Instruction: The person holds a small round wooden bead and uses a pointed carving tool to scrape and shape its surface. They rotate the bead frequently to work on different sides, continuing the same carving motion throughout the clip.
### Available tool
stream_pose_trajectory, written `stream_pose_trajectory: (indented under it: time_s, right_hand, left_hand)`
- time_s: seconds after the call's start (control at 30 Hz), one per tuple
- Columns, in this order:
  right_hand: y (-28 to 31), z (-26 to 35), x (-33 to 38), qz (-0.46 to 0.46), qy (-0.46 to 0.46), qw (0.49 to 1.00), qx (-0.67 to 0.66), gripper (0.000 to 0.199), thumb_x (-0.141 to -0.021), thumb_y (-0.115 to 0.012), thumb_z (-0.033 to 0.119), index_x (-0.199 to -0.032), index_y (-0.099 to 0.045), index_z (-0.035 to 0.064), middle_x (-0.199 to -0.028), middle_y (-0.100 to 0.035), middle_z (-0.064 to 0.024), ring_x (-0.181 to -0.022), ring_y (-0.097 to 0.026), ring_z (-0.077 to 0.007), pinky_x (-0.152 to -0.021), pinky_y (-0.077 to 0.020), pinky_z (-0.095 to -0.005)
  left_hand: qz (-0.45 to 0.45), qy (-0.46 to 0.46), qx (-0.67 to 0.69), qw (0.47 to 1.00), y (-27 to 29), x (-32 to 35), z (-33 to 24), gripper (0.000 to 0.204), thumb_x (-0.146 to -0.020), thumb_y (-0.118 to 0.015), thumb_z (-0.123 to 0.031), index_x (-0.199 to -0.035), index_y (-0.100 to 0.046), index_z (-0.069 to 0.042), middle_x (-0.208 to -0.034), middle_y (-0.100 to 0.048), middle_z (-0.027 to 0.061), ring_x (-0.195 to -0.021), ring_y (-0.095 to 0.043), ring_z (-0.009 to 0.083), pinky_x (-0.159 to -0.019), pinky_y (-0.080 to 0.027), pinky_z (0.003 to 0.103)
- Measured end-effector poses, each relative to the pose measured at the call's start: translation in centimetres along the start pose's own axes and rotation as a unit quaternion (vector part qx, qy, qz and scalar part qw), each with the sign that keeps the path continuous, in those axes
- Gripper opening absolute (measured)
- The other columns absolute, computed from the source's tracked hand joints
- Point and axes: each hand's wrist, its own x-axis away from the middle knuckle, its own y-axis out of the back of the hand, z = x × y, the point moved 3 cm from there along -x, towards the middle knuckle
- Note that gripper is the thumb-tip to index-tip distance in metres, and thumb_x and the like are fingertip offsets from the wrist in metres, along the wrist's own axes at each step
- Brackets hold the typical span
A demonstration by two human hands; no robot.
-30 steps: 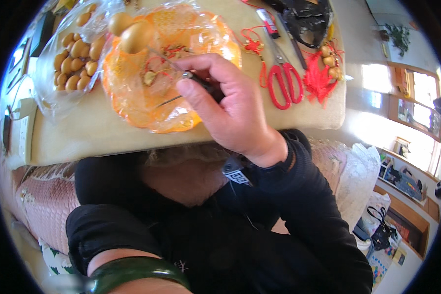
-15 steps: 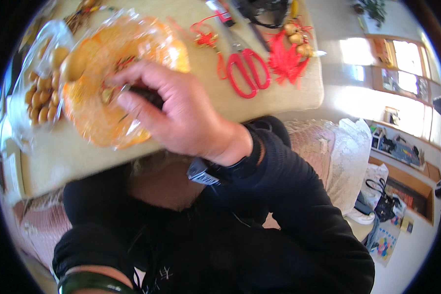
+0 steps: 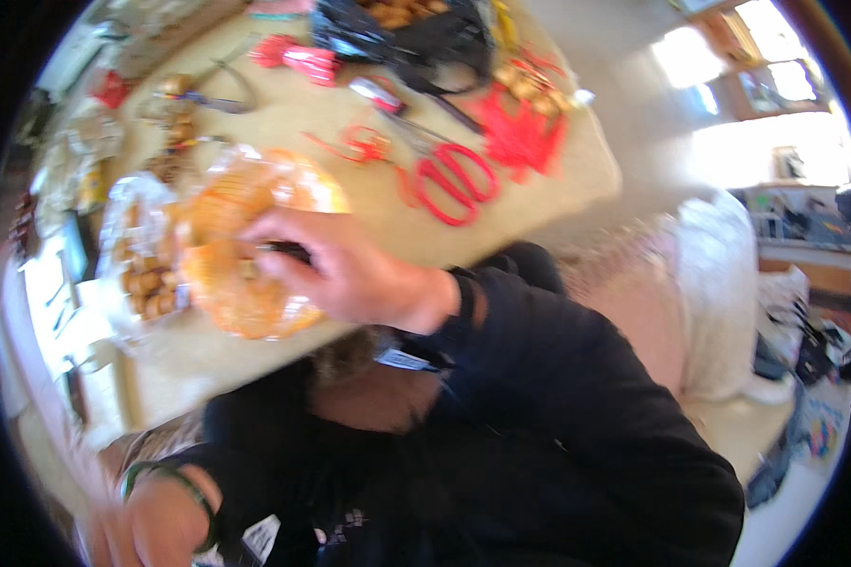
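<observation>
My right hand (image 3: pixel 350 269) is closed in a pinch round a small dark tool (image 3: pixel 286 250), whose kind the blur hides. It hangs over an orange plastic bag (image 3: pixel 232 298) that lies crumpled on the table. Just left of that stands a clear plastic bag (image 3: pixel 140 213) with several small tan gourd-like pieces (image 3: pixel 151 283) in it. My left hand (image 3: pixel 147 524) is low at the left edge, away from the table, below a dark green bangle (image 3: pixel 175 482). Its fingers are smeared by motion.
On the pale table (image 3: pixel 378 222) lie red-handled scissors (image 3: pixel 456 184), a red knotted cord (image 3: pixel 364 145) and a red tassel (image 3: pixel 520 132) with gold gourd shapes. A black plastic bag (image 3: pixel 435 47) with brown pieces stands at the back. Strung ornaments (image 3: pixel 175 123) lie far left.
The view has swung, so the table sits lower and more of its far side shows. My left hand has come into view at lower left. My right hand keeps its pinch above the orange bag.
</observation>
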Motion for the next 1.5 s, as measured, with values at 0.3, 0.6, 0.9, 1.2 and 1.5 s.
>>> stream_pose_trajectory:
  time_s: [0.3, 0.6, 0.9, 1.2, 1.5]
  right_hand:
    - [-0.2, 1.1, -0.4, 0.01, -0.016, 0.998, 0.062, 0.022, -0.093, -0.063, 0.003, -0.115, -0.064, 0.0003, -0.098, -0.067, -0.0187, -0.088, -0.068, -0.0355, -0.078, -0.054, -0.0371]
    - [-1.2, 0.9, 0.2, 0.061, -0.018, 0.986, 0.157, 0.022, -0.093, -0.064, 0.006, -0.114, -0.064, 0.0016, -0.094, -0.066, -0.0186, -0.083, -0.066, -0.0387, -0.072, -0.054, -0.039]
    - [-1.3, -0.2, 0.7, 0.044, -0.356, 0.897, -0.259, 0.021, -0.098, -0.063, 0.009, -0.118, -0.062, -0.0005, -0.086, -0.067, -0.011, -0.08, -0.067, -0.0195, -0.069, -0.054, -0.0361]
    - [-1.3, 0.3, 0.9, 0.079, -0.257, 0.943, -0.197, 0.022, -0.101, -0.06, 0.016, -0.121, -0.061, 0.006, -0.081, -0.058, -0.0059, -0.056, -0.054, -0.017, -0.049, -0.0414, -0.0296]
    - [-1.5, 1.5, -0.5, 0.054, 0.076, 0.979, 0.18, 0.022, -0.097, -0.064, 0.012, -0.119, -0.063, 0.0063, -0.075, -0.056, -0.0103, -0.063, -0.06, -0.0282, -0.054, -0.0483, -0.0343]
  left_hand:
    - [-0.643, 0.158, -0.125, 0.739, 12.7, 11.1, 5.5, 0.025, -0.102, -0.057, -0.03, -0.116, -0.059, -0.011, -0.118, -0.062, 0.005, -0.113, -0.056, 0.0199, -0.1, -0.042, 0.038]
    - [-0.65, 0.146, -0.054, 0.744, 13.0, 12.0, 7.6, 0.017, -0.105, -0.053, -0.025, -0.1, -0.055, -0.009, -0.088, -0.059, 0.0037, -0.083, -0.059, 0.0182, -0.083, -0.052, 0.038]
    - [-0.594, 0.107, -0.001, 0.798, 11.9, 11.0, 7.9, 0.016, -0.105, -0.053, -0.027, -0.096, -0.053, -0.013, -0.084, -0.048, -0.0008, -0.074, -0.047, 0.0134, -0.078, -0.047, 0.035]
    - [-0.558, 0.104, 0.001, 0.823, 11.6, 10.4, 7.4, 0.018, -0.105, -0.053, -0.028, -0.094, -0.053, -0.014, -0.081, -0.048, -0.0023, -0.07, -0.045, 0.0104, -0.078, -0.046, 0.034]
    - [-0.638, 0.085, -0.082, 0.761, 11.7, 10.9, 7.0, 0.016, -0.105, -0.053, -0.026, -0.095, -0.054, -0.014, -0.083, -0.05, -0.0019, -0.068, -0.047, 0.0094, -0.083, -0.049, 0.034]
